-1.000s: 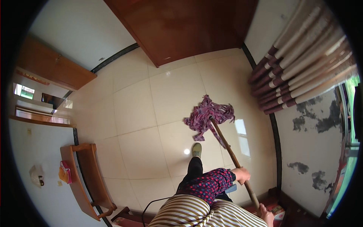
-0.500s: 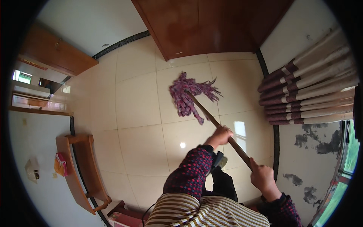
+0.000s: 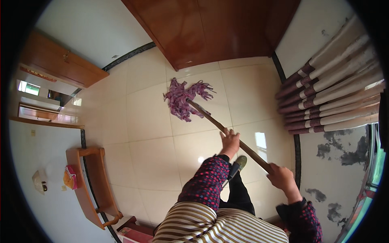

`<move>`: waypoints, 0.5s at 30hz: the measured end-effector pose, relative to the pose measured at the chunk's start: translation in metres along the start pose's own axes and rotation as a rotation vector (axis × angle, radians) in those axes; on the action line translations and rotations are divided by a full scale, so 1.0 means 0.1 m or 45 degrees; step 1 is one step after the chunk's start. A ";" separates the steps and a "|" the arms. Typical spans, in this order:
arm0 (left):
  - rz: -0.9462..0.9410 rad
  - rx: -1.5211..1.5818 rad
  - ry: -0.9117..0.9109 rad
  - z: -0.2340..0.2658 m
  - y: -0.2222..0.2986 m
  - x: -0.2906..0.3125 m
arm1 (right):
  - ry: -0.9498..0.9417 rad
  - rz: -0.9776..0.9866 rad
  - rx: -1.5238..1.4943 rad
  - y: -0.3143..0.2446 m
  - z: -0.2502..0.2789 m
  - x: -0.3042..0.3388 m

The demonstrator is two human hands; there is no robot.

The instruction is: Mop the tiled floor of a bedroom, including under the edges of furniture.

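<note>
My left hand: fingers folded over the handle partway along it, back upward; palm side hidden, so firmness cannot be told. My right hand: curled round the handle nearer its upper end, to the right and closer to my body.

Possible faults, as I judge them. If the left fingers slacken, the handle could turn and the mop head swing off line. My shoe stands just below the handle; a short pull back could bring the two together. Too long a push could jam strands against the cabinet, whose lower corner is near.

Position: mop head lies beyond my left hand and to its left, well apart from it, strands fanned on the tiled floor, toward that floor's far edge. Handle slants from it down to the right. Curtain hangs along the floor's right edge, clear of the strands.
</note>
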State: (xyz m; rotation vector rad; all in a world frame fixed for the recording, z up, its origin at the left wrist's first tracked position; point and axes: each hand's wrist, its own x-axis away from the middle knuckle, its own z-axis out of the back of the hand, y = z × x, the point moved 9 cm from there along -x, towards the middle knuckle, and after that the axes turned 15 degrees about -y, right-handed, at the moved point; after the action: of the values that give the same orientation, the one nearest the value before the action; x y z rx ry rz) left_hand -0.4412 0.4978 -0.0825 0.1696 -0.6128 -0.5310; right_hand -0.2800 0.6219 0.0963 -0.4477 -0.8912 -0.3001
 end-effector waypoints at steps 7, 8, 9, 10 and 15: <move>-0.684 -0.121 -0.500 -1.05 1.75 0.44 | -0.061 -0.324 -0.227 1.15 -0.46 1.42; -0.831 -0.095 -0.570 -1.23 2.00 0.59 | -0.072 -0.352 -0.266 1.23 -0.57 1.71; -1.004 -0.199 -0.747 -1.39 2.29 0.78 | -0.081 -0.394 -0.319 1.34 -0.69 1.90; -1.134 -0.229 -0.858 -1.52 2.49 0.96 | -0.106 -0.429 -0.356 1.38 -0.76 2.09; -1.469 -0.418 -1.156 -1.69 3.01 1.56 | -0.224 -0.621 -0.520 1.46 -1.01 2.64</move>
State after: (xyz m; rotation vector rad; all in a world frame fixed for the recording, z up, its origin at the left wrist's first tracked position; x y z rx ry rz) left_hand -0.1070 0.6727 -0.0488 -0.0669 -1.2845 -1.8688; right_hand 0.0086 0.6815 0.2162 -0.6369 -1.1109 -0.9116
